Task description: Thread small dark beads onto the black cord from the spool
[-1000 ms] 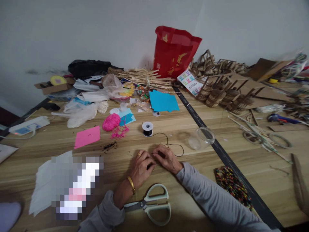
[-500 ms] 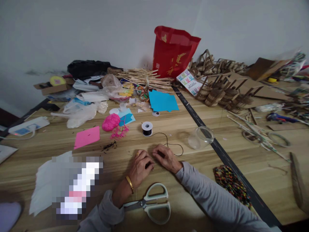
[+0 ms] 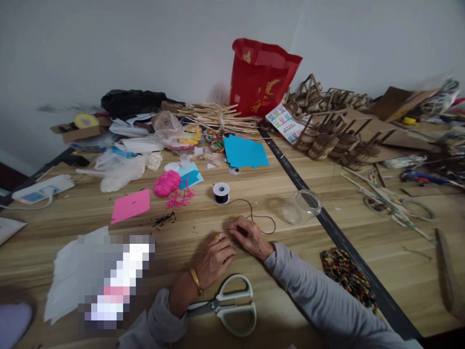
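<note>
Between the thumb and fingers of my right hand (image 3: 250, 237) is the end of a thin black cord (image 3: 264, 217). The cord loops across the wood tabletop from a white spool (image 3: 221, 193) wound with black. My left hand (image 3: 215, 261), with a gold bracelet (image 3: 195, 281) at the wrist, is curled close beside the right fingertips. Its fingers are closed and turned down, so whatever they grip is hidden. White-handled scissors (image 3: 215, 306) lie just below the hands, their blades partly under my left forearm.
A clear glass jar (image 3: 308, 202) and multicoloured bead strands (image 3: 348, 278) lie right. Pink yarn (image 3: 167, 183), pink paper (image 3: 131, 206) and small black snippets (image 3: 164, 219) are on the left. Farther back stand a red bag (image 3: 261, 80) and several small woven baskets (image 3: 323, 145).
My left hand has shifted slightly down and rolled over, so its back now shows and the gap between thumb and fingers is hidden. The right hand has barely moved.
</note>
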`<state>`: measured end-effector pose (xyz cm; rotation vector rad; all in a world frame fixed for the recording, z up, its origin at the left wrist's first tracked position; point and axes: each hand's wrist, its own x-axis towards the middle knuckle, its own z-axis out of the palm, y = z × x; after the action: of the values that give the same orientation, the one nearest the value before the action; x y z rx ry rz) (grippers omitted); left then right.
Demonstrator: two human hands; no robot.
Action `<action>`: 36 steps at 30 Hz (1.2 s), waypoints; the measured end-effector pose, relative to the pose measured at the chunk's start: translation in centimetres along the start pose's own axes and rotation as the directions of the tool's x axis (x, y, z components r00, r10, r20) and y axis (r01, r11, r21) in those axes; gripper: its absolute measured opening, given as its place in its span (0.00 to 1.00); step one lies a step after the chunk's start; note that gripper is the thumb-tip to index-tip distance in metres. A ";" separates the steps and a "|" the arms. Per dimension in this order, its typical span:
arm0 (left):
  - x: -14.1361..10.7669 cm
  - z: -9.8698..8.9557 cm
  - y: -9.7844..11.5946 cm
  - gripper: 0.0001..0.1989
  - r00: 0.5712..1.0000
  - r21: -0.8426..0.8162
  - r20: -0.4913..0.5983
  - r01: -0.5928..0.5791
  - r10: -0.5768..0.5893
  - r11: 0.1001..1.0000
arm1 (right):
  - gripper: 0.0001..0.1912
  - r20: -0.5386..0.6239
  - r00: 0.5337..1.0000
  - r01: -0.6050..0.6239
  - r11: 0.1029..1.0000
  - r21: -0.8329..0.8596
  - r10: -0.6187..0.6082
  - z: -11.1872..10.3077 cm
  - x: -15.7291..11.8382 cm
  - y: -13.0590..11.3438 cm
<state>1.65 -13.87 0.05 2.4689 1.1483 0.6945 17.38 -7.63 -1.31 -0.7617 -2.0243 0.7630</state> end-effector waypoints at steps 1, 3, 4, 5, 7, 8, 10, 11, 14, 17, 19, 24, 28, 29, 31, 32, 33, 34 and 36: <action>0.0 -0.1 0.0 0.09 1.000 0.014 0.016 -0.003 0.003 1.000 | 0.06 0.002 1.000 0.003 1.000 0.000 -0.003 0.0 0.0 0.0; 0.0 -0.1 -0.1 0.09 0.999 0.032 0.034 -0.011 0.010 0.999 | 0.06 0.004 1.000 0.006 1.000 -0.001 -0.006 0.0 0.0 -0.1; 0.0 -0.2 -0.2 0.09 0.999 0.036 0.036 -0.016 0.014 0.999 | 0.06 0.004 1.000 0.006 1.000 -0.001 -0.006 0.0 0.0 -0.1; 0.0 -0.2 -0.2 0.10 0.999 0.038 0.035 -0.020 0.019 0.999 | 0.06 0.004 1.000 0.006 1.000 -0.001 -0.006 0.0 0.0 -0.1; -0.1 -0.2 -0.3 0.10 0.999 0.041 0.026 -0.024 0.023 0.999 | 0.07 0.004 1.000 0.002 1.000 -0.001 -0.002 0.0 0.1 -0.2; -0.1 -0.2 -0.4 0.10 1.000 0.043 0.020 -0.023 0.023 0.999 | 0.07 0.006 1.000 0.000 1.000 -0.001 0.000 0.0 0.1 -0.2; -0.2 -0.3 -0.5 0.08 1.000 0.051 0.010 -0.022 0.022 0.998 | 0.07 0.009 1.000 -0.004 1.000 0.001 0.004 0.0 0.1 -0.2; -0.2 -0.3 -0.6 0.08 1.000 0.056 0.006 -0.023 0.023 0.998 | 0.07 0.009 1.000 -0.005 1.000 0.003 0.005 -0.1 0.1 -0.2; -0.2 -0.4 -0.8 0.08 0.999 0.066 0.005 -0.036 0.036 0.997 | 0.07 0.004 1.000 -0.006 1.000 0.010 0.006 -0.1 0.1 -0.2; -0.2 -0.5 -0.9 0.09 0.999 0.063 0.003 -0.042 0.042 0.997 | 0.06 0.003 1.000 -0.013 1.000 0.015 0.013 -0.1 0.1 -0.3; -0.3 -0.5 -0.9 0.09 0.999 0.051 -0.007 -0.037 0.037 0.998 | 0.06 0.004 1.000 -0.022 1.000 0.016 0.022 -0.1 0.1 -0.3; -0.2 -0.6 -0.9 0.08 0.998 -0.055 -0.056 -0.009 0.006 0.998 | 0.06 0.026 1.000 0.000 0.999 0.032 -0.001 -0.1 0.1 -0.2; 0.0 -0.7 -1.2 0.06 0.984 -0.200 -0.161 0.047 -0.080 0.979 | 0.06 0.056 0.998 0.029 0.999 0.039 -0.031 -0.2 0.1 -0.3; 0.0 -0.7 -1.4 0.06 0.976 -0.241 -0.181 0.074 -0.120 0.968 | 0.06 0.060 0.997 0.035 0.999 0.040 -0.038 -0.2 0.2 -0.4; 0.1 -0.7 -1.8 0.04 0.954 -0.326 -0.204 0.146 -0.221 0.934 | 0.06 0.065 0.997 0.044 0.998 0.039 -0.046 -0.3 0.2 -0.5; 0.0 -0.7 -2.0 0.03 0.936 -0.370 -0.208 0.194 -0.284 0.908 | 0.07 0.067 0.997 0.047 0.998 0.036 -0.049 -0.4 0.2 -0.6; 0.0 -0.8 -2.3 0.03 0.914 -0.417 -0.205 0.242 -0.350 0.876 | 0.07 0.070 0.996 0.051 0.998 0.033 -0.054 -0.4 0.3 -0.7; -0.1 -0.7 -2.5 0.03 0.889 -0.468 -0.192 0.289 -0.415 0.835 | 0.07 0.075 0.995 0.057 0.998 0.028 -0.059 -0.5 0.3 -0.7; -0.2 -0.8 -2.8 0.04 0.842 -0.571 -0.145 0.358 -0.520 0.739 | 0.07 0.080 0.994 0.076 0.997 0.015 -0.077 -0.5 0.2 -0.8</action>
<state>-0.64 -12.23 -0.76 1.5800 1.3654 1.0788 17.51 -7.87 -0.43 -0.6521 -2.1068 0.7724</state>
